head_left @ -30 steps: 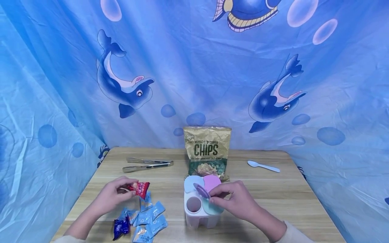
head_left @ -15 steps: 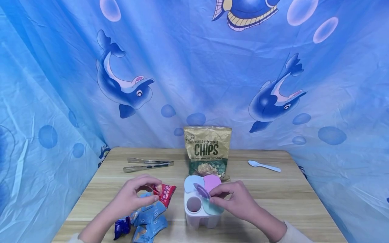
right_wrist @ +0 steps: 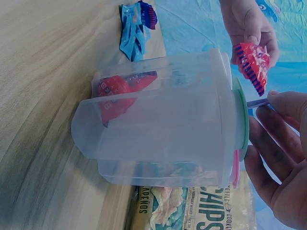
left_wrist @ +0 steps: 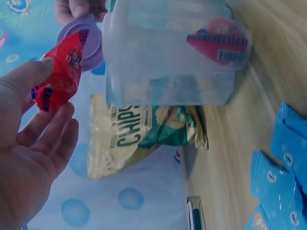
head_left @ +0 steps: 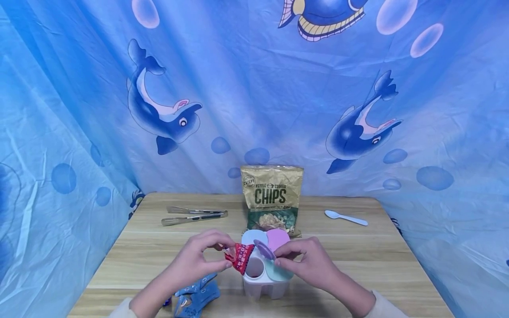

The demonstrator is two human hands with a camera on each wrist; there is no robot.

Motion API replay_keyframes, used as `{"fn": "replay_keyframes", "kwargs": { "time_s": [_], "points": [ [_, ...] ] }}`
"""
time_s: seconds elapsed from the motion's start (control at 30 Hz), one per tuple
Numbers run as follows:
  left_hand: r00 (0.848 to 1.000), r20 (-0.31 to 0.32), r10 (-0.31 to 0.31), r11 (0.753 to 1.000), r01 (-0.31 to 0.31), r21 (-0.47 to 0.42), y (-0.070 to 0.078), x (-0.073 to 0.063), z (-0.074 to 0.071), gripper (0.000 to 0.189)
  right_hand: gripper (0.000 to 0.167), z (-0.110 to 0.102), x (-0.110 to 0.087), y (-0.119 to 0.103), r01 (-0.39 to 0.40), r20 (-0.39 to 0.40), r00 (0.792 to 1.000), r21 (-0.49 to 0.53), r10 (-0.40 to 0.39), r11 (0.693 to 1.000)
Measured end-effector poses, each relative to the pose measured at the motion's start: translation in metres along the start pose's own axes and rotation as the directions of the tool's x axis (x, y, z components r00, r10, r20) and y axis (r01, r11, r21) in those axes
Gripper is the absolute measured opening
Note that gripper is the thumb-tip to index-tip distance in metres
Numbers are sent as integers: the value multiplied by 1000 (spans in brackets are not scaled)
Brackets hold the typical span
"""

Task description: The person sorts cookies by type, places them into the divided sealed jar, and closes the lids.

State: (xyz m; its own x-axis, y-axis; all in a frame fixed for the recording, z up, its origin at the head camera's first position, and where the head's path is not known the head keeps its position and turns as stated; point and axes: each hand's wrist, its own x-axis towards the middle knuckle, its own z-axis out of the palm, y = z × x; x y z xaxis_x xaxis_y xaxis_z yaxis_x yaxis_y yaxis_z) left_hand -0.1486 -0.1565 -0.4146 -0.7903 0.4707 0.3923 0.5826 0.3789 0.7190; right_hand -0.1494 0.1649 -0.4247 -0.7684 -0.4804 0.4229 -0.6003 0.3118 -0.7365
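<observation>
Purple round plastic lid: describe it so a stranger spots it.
On the wooden table before the gold chips bag stands a translucent plastic container. At its top, the right hand pinches the purple round plastic lid. It alone tilts up; the pale blue lid, pink lid and pale green lid lie flat.

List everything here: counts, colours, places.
Container: one, translucent, front centre
Raised lid: one, purple, over container
Closed lids: three, blue, pink, green, atop it
Inner packet: at least one, red, in container
Red packet: one, red, by raised lid
Light packets: several, blue, front left
Dark packet: one, navy, beside these
Chips bag: one, gold-green, behind container
Tongs: one, silver, back left
Spoon: one, pale, back right
Table: one, brown, beneath
Curtain: count unclear, blue, behind
Sleeves: two, pale, wrists
Left hand: one, holding red packet
Right hand: one, holding raised lid
</observation>
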Motion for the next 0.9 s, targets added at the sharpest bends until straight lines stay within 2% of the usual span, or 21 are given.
{"fn": "replay_keyframes", "kwargs": {
  "time_s": [0.13, 0.3, 0.43, 0.5, 0.67, 0.73, 0.9],
  "points": [
    [998, -12, 60, 998, -60, 18, -2, 2, 8, 37, 9, 0, 0, 0, 7, 1, 1000, 6, -7, 1000],
    [996, -41, 82, 996, -81, 41, 0, 3, 16, 42, 10, 0, 1, 0, 10, 0, 1000, 8, -10, 1000],
    [991, -62, 115, 993, -114, 31, 1, 3, 21, 41, 9, 0, 1, 0, 11, -4, 1000, 9, -11, 1000],
    [986, -70, 150, 989, -149, 25, 1, 4, 22, 38, 10, 0, 2, 0, 8, -4, 1000, 9, -8, 1000],
    [980, -30, 195, 980, -193, 48, 2, 4, 24, 36, 10, 0, 2, -1, 7, -6, 1000, 8, -7, 1000],
    [984, 11, 176, 982, -176, 67, 2, 4, 25, 39, 10, 0, 2, 0, 13, -8, 1000, 5, -13, 1000],
    [992, 100, 76, 990, -86, 108, 4, 5, 25, 47, 10, 1, 3, 0, 9, -8, 1000, -4, -9, 1000]
  ]
}}
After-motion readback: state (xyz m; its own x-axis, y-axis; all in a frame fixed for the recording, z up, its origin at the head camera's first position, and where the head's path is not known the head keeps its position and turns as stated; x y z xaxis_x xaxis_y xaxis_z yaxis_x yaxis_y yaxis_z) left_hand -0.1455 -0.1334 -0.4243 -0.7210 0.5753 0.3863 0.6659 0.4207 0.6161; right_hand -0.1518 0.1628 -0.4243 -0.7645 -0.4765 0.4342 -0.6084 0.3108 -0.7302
